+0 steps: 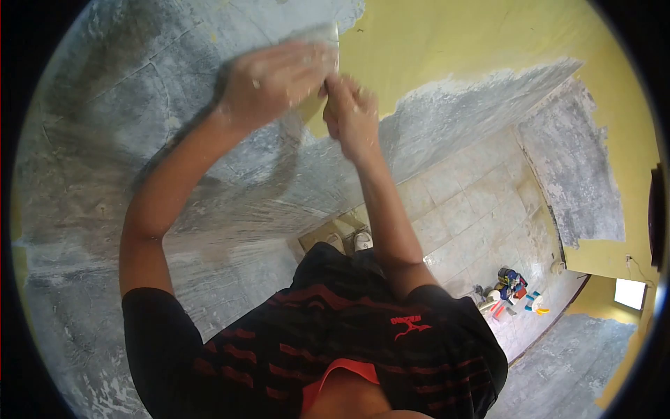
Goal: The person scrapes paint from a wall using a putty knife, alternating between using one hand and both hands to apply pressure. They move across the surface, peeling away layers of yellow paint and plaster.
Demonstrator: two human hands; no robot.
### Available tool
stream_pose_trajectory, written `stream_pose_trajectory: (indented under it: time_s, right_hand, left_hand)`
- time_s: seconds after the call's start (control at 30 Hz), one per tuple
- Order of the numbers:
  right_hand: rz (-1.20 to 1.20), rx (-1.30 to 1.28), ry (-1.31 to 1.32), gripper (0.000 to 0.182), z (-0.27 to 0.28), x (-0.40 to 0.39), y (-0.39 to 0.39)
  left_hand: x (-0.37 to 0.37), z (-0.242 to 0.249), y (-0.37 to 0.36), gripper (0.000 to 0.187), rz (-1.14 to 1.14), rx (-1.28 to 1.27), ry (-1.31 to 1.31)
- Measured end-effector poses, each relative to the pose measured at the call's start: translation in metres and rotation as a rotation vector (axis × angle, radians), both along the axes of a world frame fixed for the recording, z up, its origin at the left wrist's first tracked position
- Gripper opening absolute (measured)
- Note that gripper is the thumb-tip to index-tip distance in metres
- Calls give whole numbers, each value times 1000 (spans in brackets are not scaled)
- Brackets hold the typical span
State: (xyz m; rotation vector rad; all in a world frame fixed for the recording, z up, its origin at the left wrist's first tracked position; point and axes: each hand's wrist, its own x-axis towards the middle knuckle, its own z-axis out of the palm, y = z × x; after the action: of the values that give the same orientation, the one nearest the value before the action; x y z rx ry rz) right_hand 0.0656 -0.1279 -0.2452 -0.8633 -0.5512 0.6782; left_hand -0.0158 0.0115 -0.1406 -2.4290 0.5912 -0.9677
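Observation:
Against the bare grey wall, close to its border with yellow paint, a pale flat scraper blade shows above my hands. My left hand is speckled with white and blurred; its fingers lie stretched out over the blade. Just right of it and lower, my right hand is closed, with white specks on the fingers. It appears to grip the scraper's handle, which is mostly hidden by the fingers. Both hands meet near the blade's lower end.
A rough whitish-grey strip runs along the lower wall. Tiled floor stretches to the right, with a pile of coloured items on it. My shoes stand near the wall's foot. A bright white panel shows far right.

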Motion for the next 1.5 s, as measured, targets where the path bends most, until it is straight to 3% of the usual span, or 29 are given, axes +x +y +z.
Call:
stream_pose_trajectory:
  time_s: [0.1, 0.37, 0.57, 0.77, 0.83, 1.07, 1.27, 1.37, 1.5]
  right_hand:
    - [39, 37, -19, 42, 27, 13, 4]
    - [110, -123, -31, 43, -18, -9, -22]
    - [168, -143, 66, 43, -2, -3, -23]
    - [79, -163, -66, 43, -22, -11, -16]
    - [135, -123, 32, 39, -17, -11, -14]
    - [63, -147, -38, 39, -19, -14, -14]
    - [80, -69, -10, 40, -3, -10, -5]
    - [52, -126, -30, 41, -20, -15, -4]
    - [88, -129, -28, 43, -4, -8, -5]
  left_hand:
    - [4, 29, 2, 19, 5, 50, -108]
    - [-24, -19, -11, 19, 82, -43, 92]
    - [-19, -11, -9, 18, 95, -104, 75]
    - [-24, -20, -5, 17, 112, -109, 112]
    - [-24, -16, -4, 18, 73, -104, 107]
    - [-25, -25, -2, 17, 63, -105, 129]
    - [-16, 2, -3, 15, 64, -108, 44]
    - [-23, -21, 2, 14, 75, -110, 133]
    - [-21, -1, -3, 12, 97, -186, 96]
